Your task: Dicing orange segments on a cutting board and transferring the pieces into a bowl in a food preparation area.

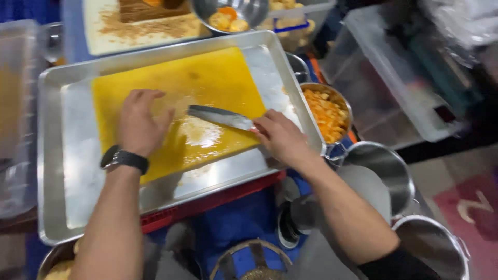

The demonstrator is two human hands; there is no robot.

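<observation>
A person's left hand (139, 124), a dark watch (124, 158) at the wrist, pressed flat on a wet yellow cutting board (207, 83) with its fingers (150, 94) spread and holding nothing, while the right hand (280, 136) kept its fingers (264, 120) clamped on the handle of a broad-bladed knife (220, 116). The blade lay low and nearly flat across the middle of the board, its tip pointing toward the left hand and just short of it. The board sat inside a large metal tray (52, 155), which rested on a red crate (207, 205). Just to the right of the tray stood a metal pot of chopped orange fruit (324, 111), with two empty steel pots (384, 171) nearer the person. A bowl of fruit pieces (228, 18) and a crumb-strewn white board (145, 28) lay beyond the tray's far edge.

The work in hand looked like scraping juice and pulp off the board. Done well, it would likely call for a shallow blade angle, steady downward pressure from the bracing palm, and the spread fingers kept clear of the edge, since the slick surface could let either the board or the knife slip
</observation>
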